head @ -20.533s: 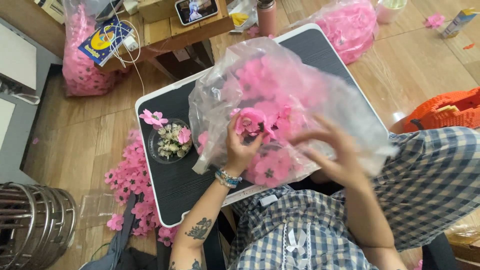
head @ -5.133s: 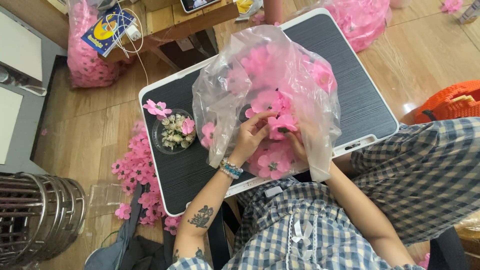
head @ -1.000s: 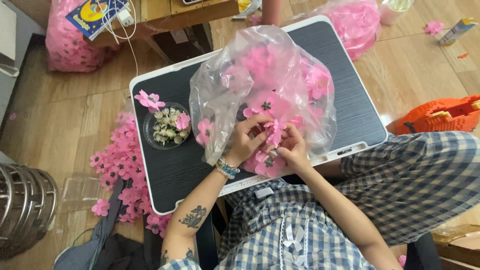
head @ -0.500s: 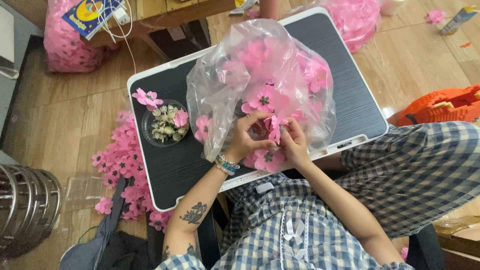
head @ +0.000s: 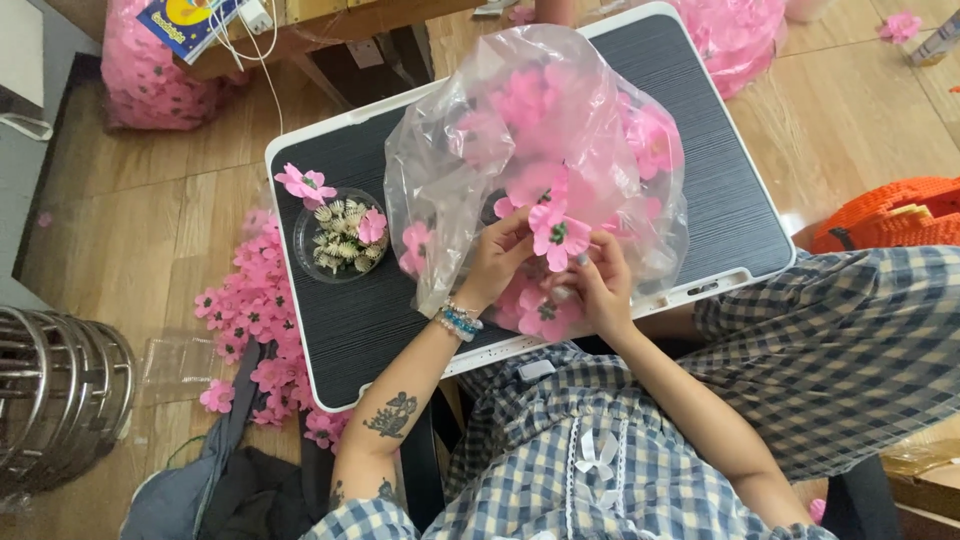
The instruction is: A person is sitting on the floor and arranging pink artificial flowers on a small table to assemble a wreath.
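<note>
Here, my left hand has its fingertips pinched closed on the edge of a pink fabric flower, and my right hand meets it from the other side, fingers curled shut against the same bloom. The flower sits just above the mouth of a clear plastic bag, which bulges with more pink flowers and lies on the dark ribbed top of a small white-rimmed table. A second flower lies just under my right hand, at the bag's near edge. A beaded bracelet circles my left wrist, and a tattoo shows on the forearm below it. To the left of the bag, well apart from my hands, a shallow clear dish holds pale flower centres and one pink blossom, with another loose flower just beside its rim on the table. Beyond the table's left edge, a heap of pink flowers is spread over the wooden floor. An orange mesh bag lies near the table's right corner, and a metal wire cage stands at the far left.
</note>
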